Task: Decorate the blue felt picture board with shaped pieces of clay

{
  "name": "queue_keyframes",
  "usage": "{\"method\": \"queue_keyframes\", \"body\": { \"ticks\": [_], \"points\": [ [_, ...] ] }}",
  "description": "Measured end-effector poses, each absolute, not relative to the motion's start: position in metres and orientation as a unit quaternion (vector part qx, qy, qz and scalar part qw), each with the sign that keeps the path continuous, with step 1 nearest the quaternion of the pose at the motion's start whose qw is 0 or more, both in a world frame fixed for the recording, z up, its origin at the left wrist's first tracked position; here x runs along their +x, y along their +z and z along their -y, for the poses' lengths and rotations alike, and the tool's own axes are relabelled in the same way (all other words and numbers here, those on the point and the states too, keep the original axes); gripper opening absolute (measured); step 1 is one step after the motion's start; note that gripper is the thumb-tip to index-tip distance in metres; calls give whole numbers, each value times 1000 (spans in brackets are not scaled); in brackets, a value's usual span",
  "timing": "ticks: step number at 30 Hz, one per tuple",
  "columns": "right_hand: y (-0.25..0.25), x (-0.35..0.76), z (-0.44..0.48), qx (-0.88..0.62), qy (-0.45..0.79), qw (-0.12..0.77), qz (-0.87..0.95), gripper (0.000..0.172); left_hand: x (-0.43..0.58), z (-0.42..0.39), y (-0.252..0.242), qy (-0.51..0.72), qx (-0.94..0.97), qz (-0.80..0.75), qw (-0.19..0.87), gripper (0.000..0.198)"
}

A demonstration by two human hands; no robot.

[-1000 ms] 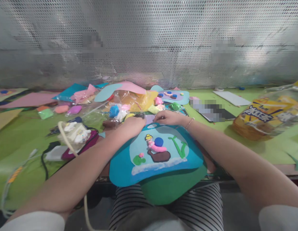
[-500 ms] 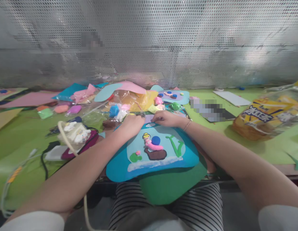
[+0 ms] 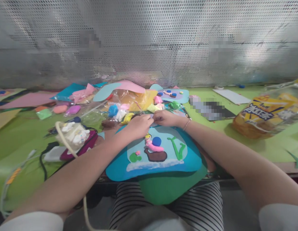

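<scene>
My left hand and my right hand are close together at the top edge of a blue foam sheet. Their fingers are bent and pinched, and whatever lies between the fingertips is too hidden to make out. On the sheet sits a light blue panel with clay figures: a pink body with a yellow-topped head and a blue disc, a brown clay shape, green clay weeds and a white clay strip. Beneath the blue sheet a green sheet sticks out over my lap.
Bagged clay lumps, including a blue one and a green one, lie behind my hands. A bottle of amber drink lies at the right. A magenta case and a cable are at the left. A perforated metal screen stands behind.
My left hand has moved right, up to my right hand, covering the lavender patch between them. A yellow clay lump now shows behind my left hand. My right hand has barely moved.
</scene>
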State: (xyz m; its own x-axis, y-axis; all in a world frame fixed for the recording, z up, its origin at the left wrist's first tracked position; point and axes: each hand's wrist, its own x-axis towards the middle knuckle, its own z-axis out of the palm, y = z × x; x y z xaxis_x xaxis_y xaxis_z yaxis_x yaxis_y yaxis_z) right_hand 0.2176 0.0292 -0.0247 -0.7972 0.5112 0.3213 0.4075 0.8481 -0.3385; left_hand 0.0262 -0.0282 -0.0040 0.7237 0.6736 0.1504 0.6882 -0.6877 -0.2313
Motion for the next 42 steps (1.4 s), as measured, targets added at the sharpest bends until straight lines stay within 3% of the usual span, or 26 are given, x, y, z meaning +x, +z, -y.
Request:
{"method": "queue_keyframes", "body": {
  "ticks": [12, 42],
  "points": [
    [-20, 216, -25, -236, 145, 205, 939, 11, 26, 25, -8, -56, -940, 329, 77, 18],
    [-28, 213, -30, -235, 136, 193, 943, 2, 27, 28, -8, -50, -940, 330, 70, 18]
  ]
}}
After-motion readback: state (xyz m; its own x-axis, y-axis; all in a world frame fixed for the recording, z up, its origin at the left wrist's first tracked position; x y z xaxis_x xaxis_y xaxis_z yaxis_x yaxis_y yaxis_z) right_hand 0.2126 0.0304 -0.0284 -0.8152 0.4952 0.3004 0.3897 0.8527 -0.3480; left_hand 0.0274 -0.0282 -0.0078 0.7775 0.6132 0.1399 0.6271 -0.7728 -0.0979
